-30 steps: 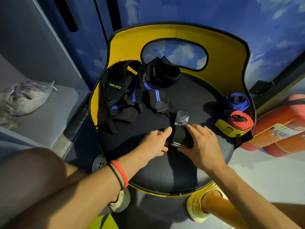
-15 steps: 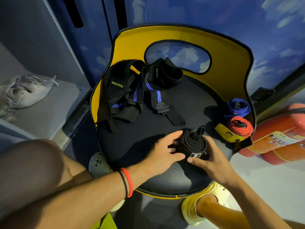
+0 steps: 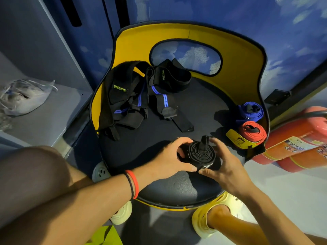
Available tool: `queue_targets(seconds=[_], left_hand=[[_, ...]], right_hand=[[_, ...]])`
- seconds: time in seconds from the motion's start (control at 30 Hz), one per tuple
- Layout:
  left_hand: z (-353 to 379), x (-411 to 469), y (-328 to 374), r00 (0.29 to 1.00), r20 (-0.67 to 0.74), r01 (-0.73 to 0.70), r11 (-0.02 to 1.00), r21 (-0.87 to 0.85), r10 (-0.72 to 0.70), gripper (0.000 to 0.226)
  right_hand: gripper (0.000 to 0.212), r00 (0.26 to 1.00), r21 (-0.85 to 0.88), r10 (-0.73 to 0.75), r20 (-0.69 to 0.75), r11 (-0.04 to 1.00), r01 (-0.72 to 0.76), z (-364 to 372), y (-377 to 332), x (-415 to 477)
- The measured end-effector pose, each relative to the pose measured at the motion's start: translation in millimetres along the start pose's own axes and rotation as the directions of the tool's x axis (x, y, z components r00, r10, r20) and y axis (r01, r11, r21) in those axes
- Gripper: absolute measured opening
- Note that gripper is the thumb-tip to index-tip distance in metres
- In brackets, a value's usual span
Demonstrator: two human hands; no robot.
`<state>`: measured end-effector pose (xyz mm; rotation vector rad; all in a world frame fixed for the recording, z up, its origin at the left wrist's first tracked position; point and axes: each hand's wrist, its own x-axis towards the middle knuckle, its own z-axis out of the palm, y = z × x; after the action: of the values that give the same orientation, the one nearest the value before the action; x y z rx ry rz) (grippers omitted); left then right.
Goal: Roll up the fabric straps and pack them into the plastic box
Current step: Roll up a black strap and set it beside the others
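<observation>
Blue cloud-print wall behind; work surface is a round black padded chair seat (image 3: 203, 106) with a curved yellow backrest (image 3: 238, 55). Red fire extinguishers (image 3: 297, 144) lie on the floor off its right edge.

Progress, my read: about halfway on rolling, zero on packing.
- Done: blue rolled strap (image 3: 251, 112) and red rolled strap (image 3: 252, 132), side by side at the seat's right edge, against the backrest. A yellow tag end (image 3: 237, 140) hangs off the red one.
- In hand: black webbing strap (image 3: 200, 154), wound into a flat spiral, near the seat's front edge, right of centre. Resting on the seat or just lifted, can't tell.
- Left to do: black straps with blue stripes (image 3: 127, 103), unrolled in a loose heap at the seat's back-left, green "XUEYING" print on them. At least two; exact count unclear.
- Plastic box: not in view.

Grip: left hand (image 3: 169, 160) has its fingers curled round the roll's left side. Right hand (image 3: 224, 167) wraps the right side, thumb at the front. Both grip the roll, nothing else.

Roll condition: coils even and tight, layers flush. A short black loop sticks up near the centre, and a small white label sits on the outer wrap at the front. Can't tell if the outer end is fastened.
</observation>
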<state>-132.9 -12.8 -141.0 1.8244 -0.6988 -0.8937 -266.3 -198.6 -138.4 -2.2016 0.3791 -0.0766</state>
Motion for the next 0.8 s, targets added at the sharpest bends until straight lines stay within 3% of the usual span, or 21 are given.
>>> queue_targets(seconds=[0.13, 0.3, 0.43, 0.5, 0.7, 0.8], left_hand=[[1.5, 1.6, 0.1, 0.999, 0.039, 0.002, 1.0, 0.011, -0.003, 0.074], [-4.3, 7.6, -0.7, 0.988, 0.153, 0.009, 1.0, 0.018, -0.011, 0.088], [-8.8, 15.0, 3.9, 0.975, 0.22, -0.055, 0.986, 0.157, 0.019, 0.093], [-7.9, 17.8, 6.3, 0.967, 0.248, -0.111, 0.97, 0.214, 0.056, 0.091], [-7.8, 19.6, 6.7, 0.961, 0.269, -0.12, 0.971, 0.206, 0.061, 0.09], [-8.5, 16.6, 4.0, 0.974, 0.223, -0.084, 0.984, 0.16, 0.047, 0.09]], right_hand=[[0.114, 0.999, 0.055, 0.034, 0.014, 0.998, -0.035, -2.9, 5.9, -3.1], [0.108, 0.999, -0.05, 0.001, 0.044, 0.999, 0.002, -0.9, 5.6, -1.7], [0.113, 0.999, -0.127, -0.015, 0.045, 0.992, 0.02, -1.4, 2.5, -4.5], [0.117, 0.998, -0.248, -0.057, 0.041, 0.967, 0.065, -4.4, 3.0, -4.5], [0.073, 0.984, -0.303, -0.169, 0.047, 0.937, 0.176, -5.3, 5.1, -3.0], [0.069, 0.989, -0.326, -0.143, 0.029, 0.934, 0.144, -2.5, 0.5, -4.2]])
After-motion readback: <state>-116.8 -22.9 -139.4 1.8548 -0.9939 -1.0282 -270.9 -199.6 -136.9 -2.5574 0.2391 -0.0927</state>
